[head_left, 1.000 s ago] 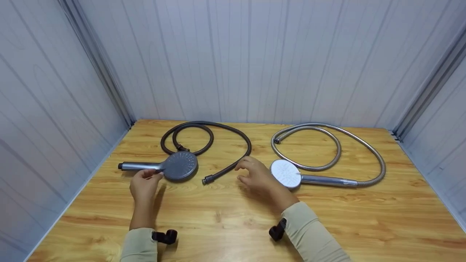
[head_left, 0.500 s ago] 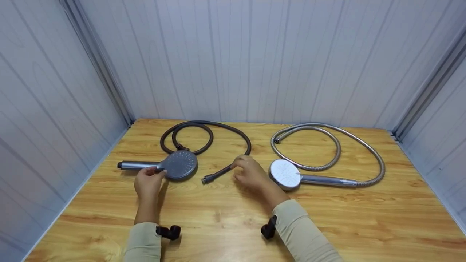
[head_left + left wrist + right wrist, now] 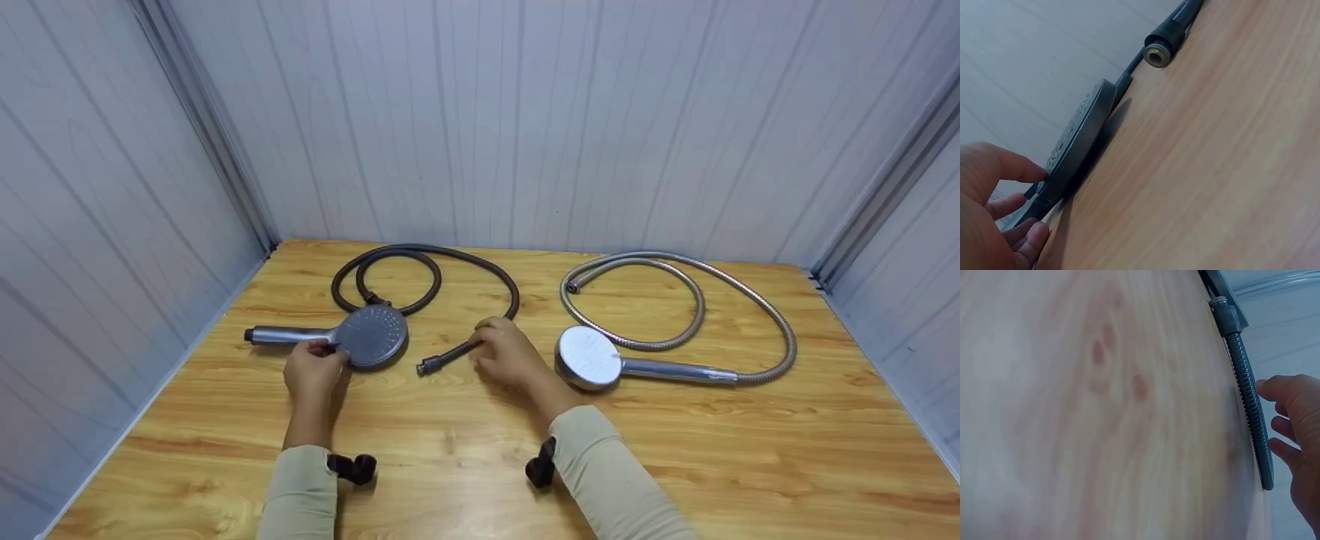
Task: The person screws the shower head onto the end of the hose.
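Observation:
My left hand (image 3: 313, 369) grips a dark grey shower head (image 3: 372, 335) at its neck. Its thumb lies at the edge of the round spray face, and the other fingers bend round the handle side. The handle (image 3: 289, 335) points left, its threaded end bare. My right hand (image 3: 504, 352) pinches a black shower hose (image 3: 457, 351) a little behind its end fitting (image 3: 1158, 53), which points towards the shower head. In the right wrist view, the fingertips sit right at the ribbed hose (image 3: 1249, 396). The rest of that hose (image 3: 480, 262) loops behind the shower head.
On the right lies a chrome shower head (image 3: 589, 358) with a white face, joined to a silver hose (image 3: 776, 315) coiled behind it. All rest on a wood-grain table (image 3: 450, 465), bounded by pale panel walls (image 3: 480, 127) at the back and sides.
My right hand has moved left and down from above the table onto the black hose. The left hand has shifted slightly right along the grey shower head's neck.

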A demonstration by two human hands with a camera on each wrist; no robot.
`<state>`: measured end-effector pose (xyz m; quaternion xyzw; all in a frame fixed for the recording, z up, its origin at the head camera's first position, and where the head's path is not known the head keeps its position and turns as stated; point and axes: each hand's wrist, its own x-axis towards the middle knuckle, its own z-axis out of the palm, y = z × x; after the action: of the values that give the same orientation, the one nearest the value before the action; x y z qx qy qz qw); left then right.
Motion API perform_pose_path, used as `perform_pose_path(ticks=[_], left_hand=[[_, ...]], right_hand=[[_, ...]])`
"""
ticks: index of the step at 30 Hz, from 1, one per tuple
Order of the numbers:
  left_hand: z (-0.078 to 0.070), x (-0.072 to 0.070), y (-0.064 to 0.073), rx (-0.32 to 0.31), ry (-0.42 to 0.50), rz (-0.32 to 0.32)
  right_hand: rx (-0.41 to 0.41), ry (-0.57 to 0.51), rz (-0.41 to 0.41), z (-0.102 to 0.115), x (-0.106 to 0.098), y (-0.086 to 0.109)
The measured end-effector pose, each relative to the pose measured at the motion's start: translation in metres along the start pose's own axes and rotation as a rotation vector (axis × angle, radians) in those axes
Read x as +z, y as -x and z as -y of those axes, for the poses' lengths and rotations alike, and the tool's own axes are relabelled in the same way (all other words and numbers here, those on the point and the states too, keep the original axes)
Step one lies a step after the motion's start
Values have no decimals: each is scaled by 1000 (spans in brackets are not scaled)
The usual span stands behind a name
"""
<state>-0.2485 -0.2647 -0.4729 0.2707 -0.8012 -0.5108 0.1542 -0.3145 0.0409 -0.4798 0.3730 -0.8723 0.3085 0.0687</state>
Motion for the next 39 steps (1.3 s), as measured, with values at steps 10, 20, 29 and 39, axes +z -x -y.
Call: perform_pose_path(ticks=[10, 20, 29, 39], left_hand=[[2, -4, -3, 16, -58, 49], [1, -5, -5, 25, -109, 47], [-1, -4, -9, 53, -153, 17], [-4, -9, -15, 36, -177, 57]], right_hand=[[-17, 25, 23, -1, 6, -1], [0, 57, 78, 1, 5, -2], [36, 84, 95, 3, 6, -3], [-8, 96, 5, 6, 10, -5]])
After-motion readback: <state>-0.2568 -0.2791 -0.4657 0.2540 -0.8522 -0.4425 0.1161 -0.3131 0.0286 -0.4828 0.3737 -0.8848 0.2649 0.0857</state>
